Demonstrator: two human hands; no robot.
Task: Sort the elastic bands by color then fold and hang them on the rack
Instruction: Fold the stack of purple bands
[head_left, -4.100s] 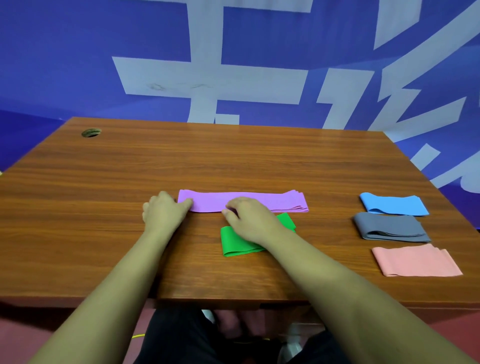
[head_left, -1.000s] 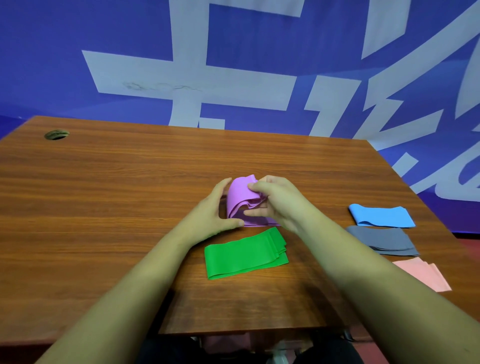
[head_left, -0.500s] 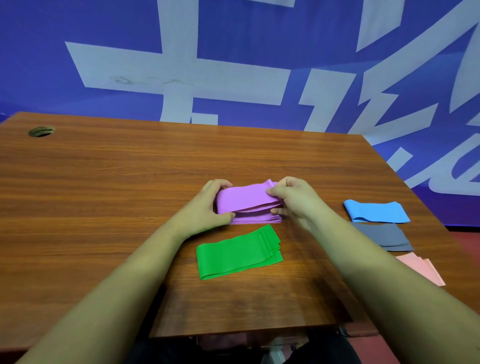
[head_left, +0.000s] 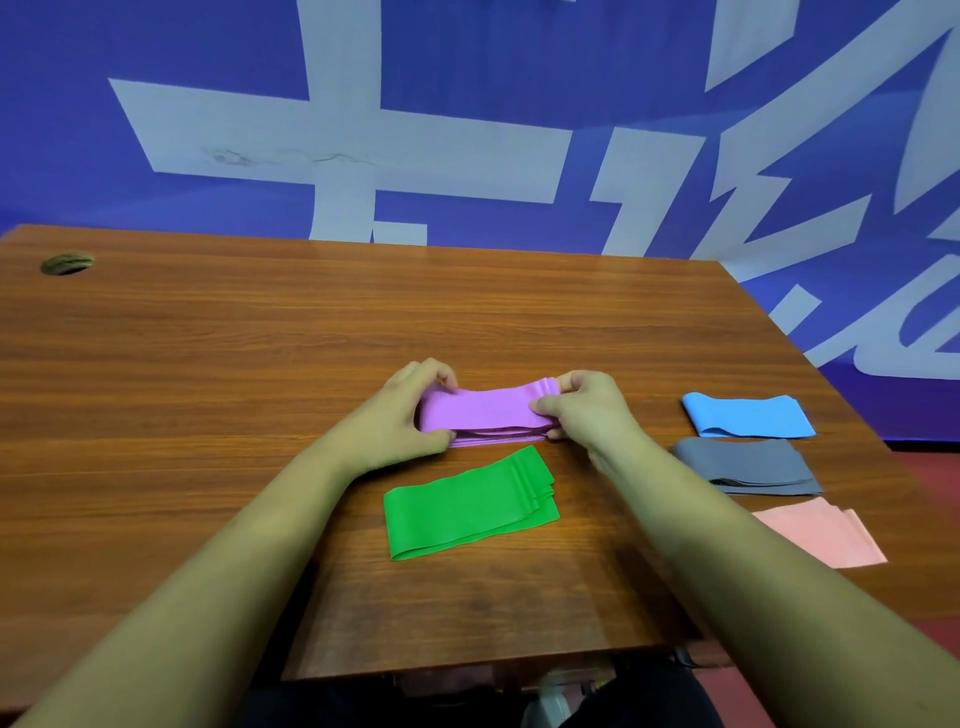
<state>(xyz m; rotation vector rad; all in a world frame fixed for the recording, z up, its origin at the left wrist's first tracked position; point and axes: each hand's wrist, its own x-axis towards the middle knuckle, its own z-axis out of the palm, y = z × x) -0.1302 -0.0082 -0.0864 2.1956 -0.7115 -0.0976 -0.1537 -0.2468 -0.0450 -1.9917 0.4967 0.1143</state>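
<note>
1. Writing: large white characters (head_left: 337, 135) on a blue wall (head_left: 156, 52) behind the desk (head_left: 208, 364); strokes cut off by the frame edges, so not readable as words.
2. Count: five folded bands, one of each colour (purple, green, blue, grey, pink); two hands; one round cable hole (head_left: 67, 263) at the far left corner of the desk. Layers within each fold too fine to count.
3. Purple band (head_left: 483, 410): near the middle of the desk, folded into a flat stack. Lower layers lying on the wood, top layer arched slightly above them.
4. Left hand (head_left: 400, 415): curled round the left end of the purple band, fingers over the far edge, thumb at the near edge.
5. Right hand (head_left: 587, 410): pinching the right end of the purple band between thumb and bent fingers, at the stacked edges.
6. Green band (head_left: 467, 504): flat on the desk just nearer than the purple band, lying at a slant, touched by neither hand.
7. Right side of the desk, far to near in a column: blue band (head_left: 748, 415), grey band (head_left: 748, 465), pink band (head_left: 826, 535). Pink band partly hidden by the right forearm.
</note>
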